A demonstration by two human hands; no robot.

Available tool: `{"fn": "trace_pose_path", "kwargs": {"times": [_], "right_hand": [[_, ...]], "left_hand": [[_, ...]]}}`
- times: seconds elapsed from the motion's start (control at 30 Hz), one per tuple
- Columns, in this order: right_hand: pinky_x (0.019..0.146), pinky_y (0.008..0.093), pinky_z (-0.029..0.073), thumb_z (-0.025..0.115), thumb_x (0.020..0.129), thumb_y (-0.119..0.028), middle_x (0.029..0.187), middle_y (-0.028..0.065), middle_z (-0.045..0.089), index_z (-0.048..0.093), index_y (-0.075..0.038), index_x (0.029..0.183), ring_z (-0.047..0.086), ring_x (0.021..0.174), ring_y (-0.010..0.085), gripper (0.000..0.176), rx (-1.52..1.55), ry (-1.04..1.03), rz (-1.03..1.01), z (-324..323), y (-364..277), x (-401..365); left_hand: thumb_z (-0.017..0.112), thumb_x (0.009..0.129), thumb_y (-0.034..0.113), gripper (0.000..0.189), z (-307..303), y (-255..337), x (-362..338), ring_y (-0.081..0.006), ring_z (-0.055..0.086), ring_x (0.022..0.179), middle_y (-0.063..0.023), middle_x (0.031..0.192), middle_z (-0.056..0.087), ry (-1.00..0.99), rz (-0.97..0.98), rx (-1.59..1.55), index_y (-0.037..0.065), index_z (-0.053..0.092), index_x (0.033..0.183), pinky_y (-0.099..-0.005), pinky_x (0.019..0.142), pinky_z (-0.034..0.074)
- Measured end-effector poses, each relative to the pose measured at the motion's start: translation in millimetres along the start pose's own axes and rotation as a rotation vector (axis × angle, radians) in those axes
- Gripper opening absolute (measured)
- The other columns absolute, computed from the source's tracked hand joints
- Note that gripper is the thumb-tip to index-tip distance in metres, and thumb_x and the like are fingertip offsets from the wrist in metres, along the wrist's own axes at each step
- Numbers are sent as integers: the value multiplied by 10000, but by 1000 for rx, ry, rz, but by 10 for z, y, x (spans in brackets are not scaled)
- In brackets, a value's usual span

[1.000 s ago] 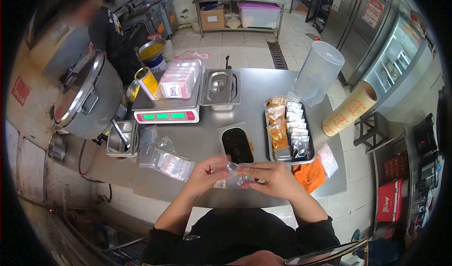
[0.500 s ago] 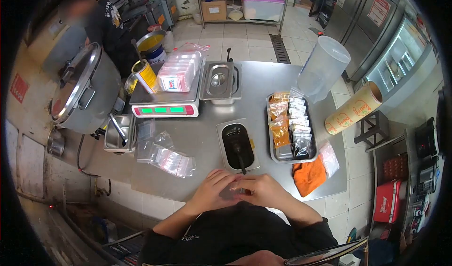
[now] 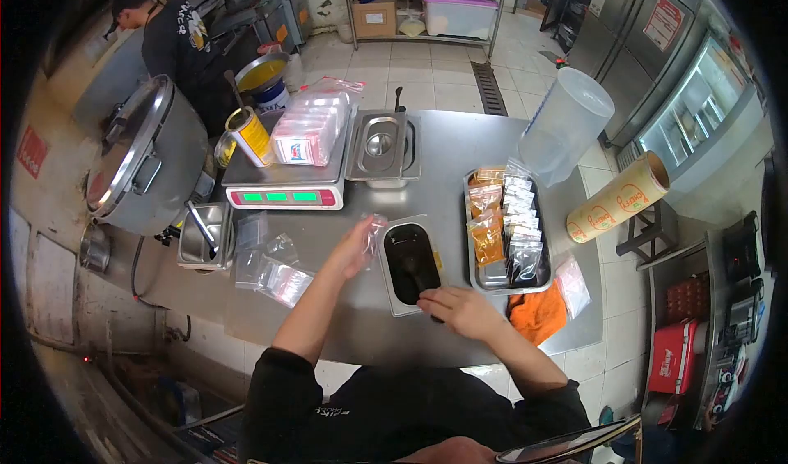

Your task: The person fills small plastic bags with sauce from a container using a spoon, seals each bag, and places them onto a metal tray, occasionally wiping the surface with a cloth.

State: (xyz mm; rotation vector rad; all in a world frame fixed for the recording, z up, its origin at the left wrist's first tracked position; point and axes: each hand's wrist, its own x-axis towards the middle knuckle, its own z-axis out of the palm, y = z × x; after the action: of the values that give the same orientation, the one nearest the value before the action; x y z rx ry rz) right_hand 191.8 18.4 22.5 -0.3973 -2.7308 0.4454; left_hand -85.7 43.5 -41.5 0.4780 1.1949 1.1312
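My left hand (image 3: 358,246) is closed on a small clear plastic bag (image 3: 374,236) at the left rim of a steel container (image 3: 387,287) of dark liquid (image 3: 410,259). At that container's near right corner, my right hand (image 3: 460,310) grips the dark handle (image 3: 436,317) of a utensil that dips into the liquid. Loose clear bags (image 3: 283,282) lie left of my left hand. To the right, a steel tray (image 3: 546,283) holds filled bags, some orange (image 3: 489,238), some dark (image 3: 525,259).
A scale (image 3: 283,197) bears a pack of bags (image 3: 308,131) and a yellow can (image 3: 253,140). Around are a lidded steel pan (image 3: 377,145), clear pitcher (image 3: 566,127), film roll (image 3: 616,201), orange cloth (image 3: 538,314) and large pot (image 3: 160,164). A person (image 3: 176,45) stands at back left.
My hands have moved apart. The left went up and left with a bag. My right hand went down onto the utensil's handle. The person at back left shows more fully.
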Motion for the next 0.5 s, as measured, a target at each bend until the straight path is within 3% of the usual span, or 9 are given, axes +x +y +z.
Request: {"fn": "trace_pose_path", "kwargs": {"times": [0.03,0.23,0.5], "right_hand": [[787,326,518,629,723,-105,1125,66,598,608,-78,1098,618,947,220,376,27,91,-20,-97,48,11],[755,333,539,637,689,-95,1124,62,599,599,-86,1123,623,924,230,436,-29,69,-71,-48,294,-200],[755,340,538,603,665,-24,1136,39,602,602,-109,1130,620,936,214,473,90,191,37,70,314,-393]], "left_hand": [[475,938,441,411,61,36,36,-173,566,949,-30,1044,613,-10,13,-29,90,599,1113,-313,837,432],[516,927,444,391,300,74,-134,-101,539,853,9,966,617,55,0,27,92,634,1049,-275,729,423],[557,929,374,326,382,-92,-165,-78,533,703,9,831,624,51,28,24,71,671,958,-224,601,401]]}}
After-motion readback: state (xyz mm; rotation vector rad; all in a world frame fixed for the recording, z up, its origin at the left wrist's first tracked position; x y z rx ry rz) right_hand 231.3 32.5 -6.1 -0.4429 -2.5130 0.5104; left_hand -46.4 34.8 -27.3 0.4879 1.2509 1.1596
